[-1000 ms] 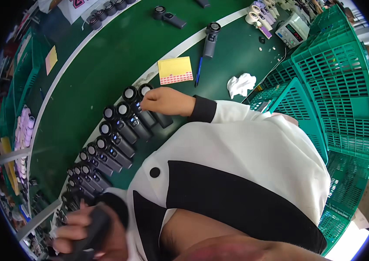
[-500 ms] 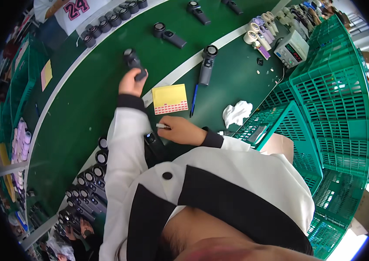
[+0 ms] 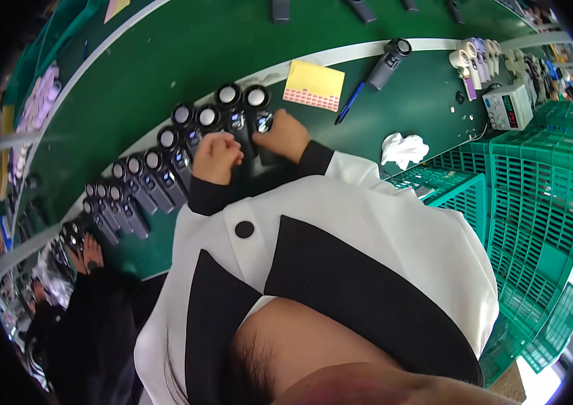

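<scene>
My left hand [image 3: 216, 156] and my right hand [image 3: 285, 135] sit side by side on the green table [image 3: 165, 61], both closed on a black cylindrical device with a lens end [image 3: 246, 131] that lies between them. It belongs to a curved row of similar black devices [image 3: 158, 169] with round glass ends, running from the hands down to the left. My white and black sleeves cover both forearms.
A yellow sticky pad [image 3: 314, 85] and a blue pen [image 3: 349, 103] lie beyond the hands. One loose black device [image 3: 389, 63], a crumpled white cloth [image 3: 404, 148], a small meter box [image 3: 508, 106] and green crates [image 3: 529, 202] are to the right. Another person's hand [image 3: 90, 253] works at lower left.
My left hand has come back from the far side of the table to the row of devices, beside my right hand. The view has tilted down toward the row.
</scene>
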The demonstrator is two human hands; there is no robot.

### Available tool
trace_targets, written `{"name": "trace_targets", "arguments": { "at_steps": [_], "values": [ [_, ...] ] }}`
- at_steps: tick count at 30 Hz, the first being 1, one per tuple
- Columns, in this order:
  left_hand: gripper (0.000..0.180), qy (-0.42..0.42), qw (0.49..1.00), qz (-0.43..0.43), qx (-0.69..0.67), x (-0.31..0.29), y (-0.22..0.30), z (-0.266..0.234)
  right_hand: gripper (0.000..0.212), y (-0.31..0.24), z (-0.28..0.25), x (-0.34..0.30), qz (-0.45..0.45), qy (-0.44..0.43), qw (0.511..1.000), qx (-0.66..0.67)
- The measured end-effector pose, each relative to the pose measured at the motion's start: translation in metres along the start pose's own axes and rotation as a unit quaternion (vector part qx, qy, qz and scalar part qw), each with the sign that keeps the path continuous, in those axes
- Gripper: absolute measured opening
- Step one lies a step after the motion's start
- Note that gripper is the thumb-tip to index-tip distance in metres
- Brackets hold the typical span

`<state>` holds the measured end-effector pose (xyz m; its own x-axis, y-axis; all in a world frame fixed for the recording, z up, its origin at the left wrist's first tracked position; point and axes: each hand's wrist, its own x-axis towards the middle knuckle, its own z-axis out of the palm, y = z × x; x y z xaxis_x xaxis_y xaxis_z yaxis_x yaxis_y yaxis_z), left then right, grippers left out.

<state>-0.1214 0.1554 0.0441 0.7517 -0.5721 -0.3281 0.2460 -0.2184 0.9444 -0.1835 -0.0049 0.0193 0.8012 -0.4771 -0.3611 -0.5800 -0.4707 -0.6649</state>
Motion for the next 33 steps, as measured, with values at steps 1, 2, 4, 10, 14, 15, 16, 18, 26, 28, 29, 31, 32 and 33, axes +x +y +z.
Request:
{"name": "trace_targets", "arguments": {
  "at_steps": [1, 2, 4, 10, 14, 15, 16, 18, 26, 28, 29, 31, 32, 33],
  "values": [
    [0.021, -0.016, 0.993, 0.032, 0.116, -0.009, -0.014, 0.001, 0.056, 0.008, 0.005, 0.008, -0.015, 0.01, 0.999, 0.027],
    [0.023, -0.033, 0.971, 0.061, 0.231, -0.018, -0.024, 0.001, 0.053, 0.016, 0.011, 0.011, -0.03, 0.02, 0.998, 0.056],
    [0.028, 0.0, 0.91, 0.18, 0.373, -0.032, -0.019, 0.02, 0.047, 0.011, -0.001, 0.001, 0.02, -0.071, 0.964, 0.257],
    [0.036, 0.049, 0.983, 0.094, 0.15, -0.05, 0.037, 0.043, 0.041, -0.03, -0.028, -0.042, -0.195, -0.072, 0.84, 0.501],
    [0.032, 0.027, 0.983, 0.167, 0.07, -0.071, 0.055, 0.035, 0.034, -0.059, -0.083, -0.052, -0.318, -0.004, 0.797, 0.514],
    [0.031, 0.008, 0.986, 0.154, 0.07, -0.08, 0.064, 0.032, 0.036, -0.062, -0.094, -0.058, -0.342, -0.027, 0.819, 0.46],
    [0.03, -0.011, 0.988, 0.14, 0.069, -0.085, 0.068, 0.029, 0.036, -0.063, -0.099, -0.061, -0.347, -0.025, 0.834, 0.428],
    [0.03, 0.013, 0.976, 0.19, 0.109, -0.089, 0.061, 0.027, 0.035, -0.066, -0.102, -0.066, -0.356, -0.022, 0.861, 0.362],
    [0.037, -0.024, 0.934, 0.311, 0.176, -0.093, 0.076, 0.024, 0.029, -0.084, -0.105, -0.076, -0.174, -0.236, 0.727, 0.621],
    [0.034, 0.005, 0.984, 0.165, 0.071, -0.091, 0.064, 0.029, 0.024, -0.086, -0.092, -0.066, -0.261, -0.024, 0.798, 0.543],
    [0.033, -0.07, 0.997, 0.028, -0.033, -0.093, 0.071, 0.026, 0.024, -0.083, -0.083, -0.065, -0.338, 0.056, 0.82, 0.459],
    [0.034, -0.129, 0.982, 0.039, -0.13, -0.091, 0.067, 0.02, 0.028, -0.083, -0.072, -0.063, -0.412, 0.101, 0.838, 0.343],
    [0.035, -0.158, 0.97, 0.045, -0.178, -0.089, 0.064, 0.016, 0.03, -0.086, -0.071, -0.066, -0.412, 0.071, 0.84, 0.346],
    [0.039, -0.207, 0.95, 0.088, -0.219, -0.084, 0.061, 0.011, 0.032, -0.088, -0.068, -0.063, -0.421, 0.033, 0.845, 0.329]
  ]
}}
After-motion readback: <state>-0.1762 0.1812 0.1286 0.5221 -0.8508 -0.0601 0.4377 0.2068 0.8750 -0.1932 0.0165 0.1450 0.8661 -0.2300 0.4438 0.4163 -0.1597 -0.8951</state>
